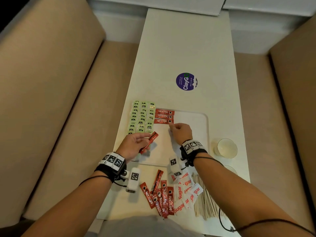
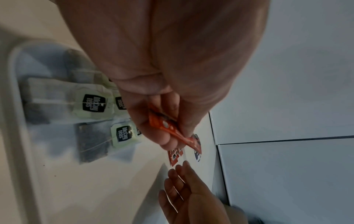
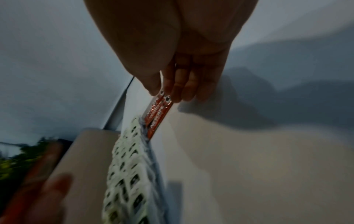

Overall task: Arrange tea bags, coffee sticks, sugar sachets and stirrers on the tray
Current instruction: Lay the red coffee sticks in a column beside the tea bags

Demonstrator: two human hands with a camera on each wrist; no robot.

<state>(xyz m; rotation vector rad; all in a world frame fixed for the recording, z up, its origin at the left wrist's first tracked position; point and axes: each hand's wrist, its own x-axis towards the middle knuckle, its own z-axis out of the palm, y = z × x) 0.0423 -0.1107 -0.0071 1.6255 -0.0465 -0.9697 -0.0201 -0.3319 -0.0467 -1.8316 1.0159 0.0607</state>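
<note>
A white tray [image 1: 207, 127] lies on the long table, its left part filled with three columns of green-tagged tea bags [image 1: 142, 117] [image 2: 91, 104] [image 3: 130, 166]. To their right, three red coffee sticks [image 1: 164, 116] [image 3: 158, 112] [image 2: 174, 156] lie stacked in a column. My right hand [image 1: 171, 128] [image 3: 166, 92] [image 2: 180, 169] hovers over the tray, loosely curled, fingertips at the right end of the nearest stick. My left hand [image 1: 147, 137] [image 2: 168, 131] pinches another red coffee stick [image 1: 149, 141] [image 2: 168, 125] above the tray's near left corner.
In front of the tray lie a pile of loose coffee sticks [image 1: 160, 197], white sugar sachets [image 1: 186, 190] and a bundle of wooden stirrers [image 1: 205, 202]. A glass cup [image 1: 225, 148] stands right of the tray. A round purple sticker [image 1: 186, 81] is farther back. Beige benches flank the table.
</note>
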